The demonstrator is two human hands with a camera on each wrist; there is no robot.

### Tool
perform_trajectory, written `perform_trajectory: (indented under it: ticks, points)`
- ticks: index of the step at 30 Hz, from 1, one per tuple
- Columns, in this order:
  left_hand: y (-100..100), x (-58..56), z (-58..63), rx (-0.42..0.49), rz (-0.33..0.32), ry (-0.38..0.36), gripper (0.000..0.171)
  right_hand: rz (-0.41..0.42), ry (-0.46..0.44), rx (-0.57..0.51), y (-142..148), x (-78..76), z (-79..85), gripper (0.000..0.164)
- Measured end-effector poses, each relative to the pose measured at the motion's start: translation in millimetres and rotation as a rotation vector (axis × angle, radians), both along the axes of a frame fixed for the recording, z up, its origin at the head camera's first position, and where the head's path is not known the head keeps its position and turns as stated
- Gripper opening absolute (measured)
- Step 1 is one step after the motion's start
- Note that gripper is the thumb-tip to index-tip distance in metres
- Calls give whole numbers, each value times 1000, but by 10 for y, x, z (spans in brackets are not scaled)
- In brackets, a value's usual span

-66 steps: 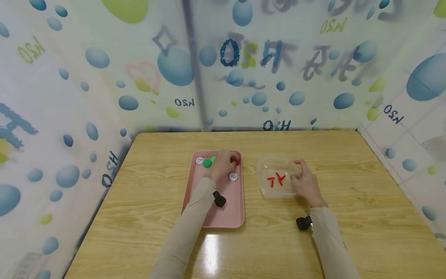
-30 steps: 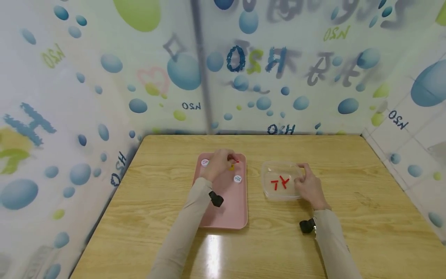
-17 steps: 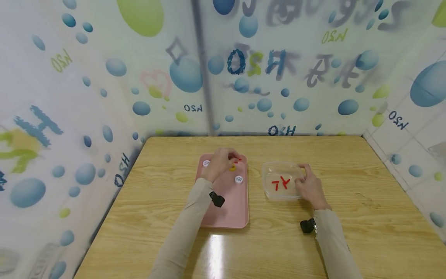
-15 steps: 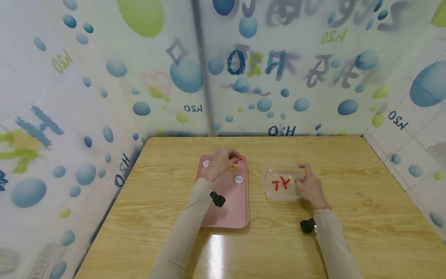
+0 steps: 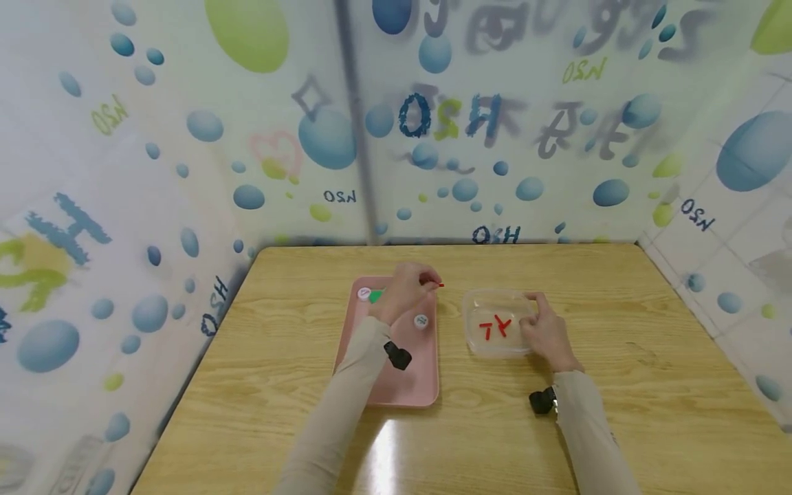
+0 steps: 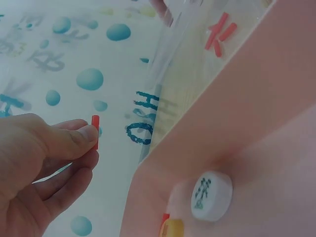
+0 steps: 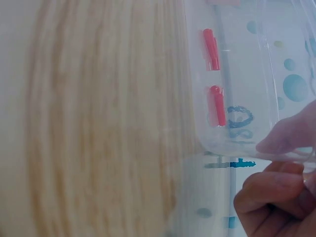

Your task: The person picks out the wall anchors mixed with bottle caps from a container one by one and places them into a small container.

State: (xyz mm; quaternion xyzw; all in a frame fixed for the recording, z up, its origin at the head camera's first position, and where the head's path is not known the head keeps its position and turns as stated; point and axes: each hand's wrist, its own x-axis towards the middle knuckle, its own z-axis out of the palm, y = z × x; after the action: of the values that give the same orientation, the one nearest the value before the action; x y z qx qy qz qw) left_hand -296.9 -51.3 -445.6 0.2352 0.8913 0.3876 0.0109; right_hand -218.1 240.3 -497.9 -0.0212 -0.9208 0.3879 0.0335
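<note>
Between thumb and fingertips my left hand (image 5: 405, 294) pinches a short red stick (image 6: 95, 132), over the far right edge of the pink tray (image 5: 405, 378). Below the hand in the tray lies a white round piece with a dark printed mark (image 6: 211, 196). Beside it in the left wrist view are a yellow piece (image 6: 173, 228) and the end of another red stick (image 6: 165, 217). My right hand (image 5: 549, 337) grips the right rim of a clear plastic container (image 5: 489, 300), thumb on one side and curled fingers on the other. Several red sticks (image 5: 502, 326) lie inside it.
At the tray's far left are another white round piece (image 5: 364, 294) and a green piece (image 5: 375, 295), partly behind the left hand. Tray and container stand apart on a wooden table (image 5: 278, 330). Patterned walls (image 5: 544, 206) rise behind the table and at both sides.
My left hand has moved right from inside the tray to its right edge, with a red stick in its fingers. A green piece shows again behind it. The right hand keeps its grip.
</note>
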Motion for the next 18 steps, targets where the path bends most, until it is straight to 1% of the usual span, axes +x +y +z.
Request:
perform_trajectory:
  ticks: [4, 9, 15, 18]
  points:
    - [75, -15, -39, 19, -14, -8, 10, -5, -6, -14, 6, -5, -13, 55]
    - [168, -11, -85, 42, -12, -49, 10, -5, 4, -9, -1, -13, -38, 53]
    - [343, -15, -121, 40, -45, -41, 8, -11, 12, -19, 5, -15, -34, 53]
    - [413, -15, -142, 32, -57, -53, 7, -14, 9, -23, 11, -21, -39, 53]
